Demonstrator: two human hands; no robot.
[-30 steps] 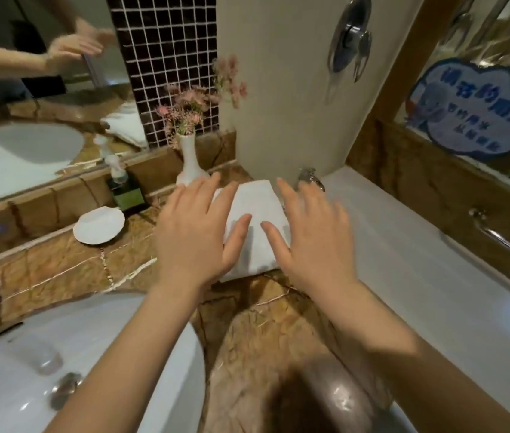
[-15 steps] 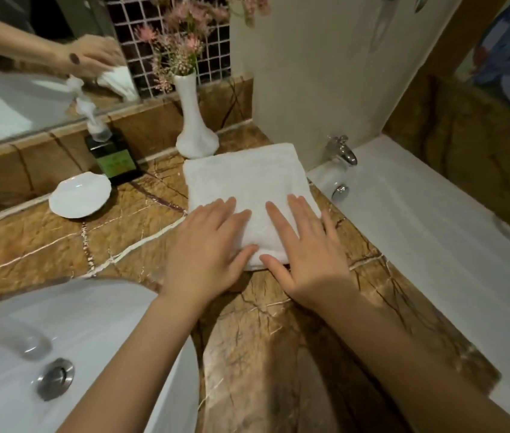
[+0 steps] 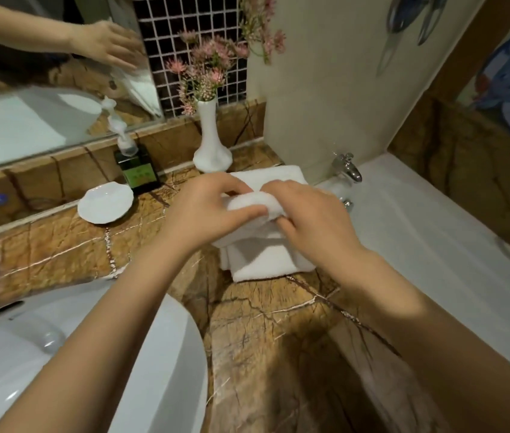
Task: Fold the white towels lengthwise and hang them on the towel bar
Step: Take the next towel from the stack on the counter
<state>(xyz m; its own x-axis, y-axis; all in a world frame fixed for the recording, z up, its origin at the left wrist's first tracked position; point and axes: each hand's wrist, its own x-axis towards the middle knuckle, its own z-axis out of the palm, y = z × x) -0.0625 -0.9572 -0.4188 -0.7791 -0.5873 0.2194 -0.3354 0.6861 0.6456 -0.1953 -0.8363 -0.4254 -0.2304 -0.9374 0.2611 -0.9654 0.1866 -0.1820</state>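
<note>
A white towel (image 3: 263, 257) lies folded on the brown marble counter (image 3: 266, 332), between the sink and the bathtub. My left hand (image 3: 207, 210) and my right hand (image 3: 313, 220) both grip its upper layer and hold a bunched fold of it raised above the rest. The towel's near part still rests flat on the counter, and its far edge shows behind my fingers. No towel bar is in view.
A white vase (image 3: 211, 142) with pink flowers stands just behind the towel. A green soap bottle (image 3: 138, 167) and a white dish (image 3: 105, 203) sit to the left. The sink (image 3: 60, 354) is at lower left, the bathtub (image 3: 435, 245) and its tap (image 3: 347, 167) at right.
Both hands lay flat and open on the towel; now they have closed on its top layer and lifted it off the counter. The view has shifted slightly.
</note>
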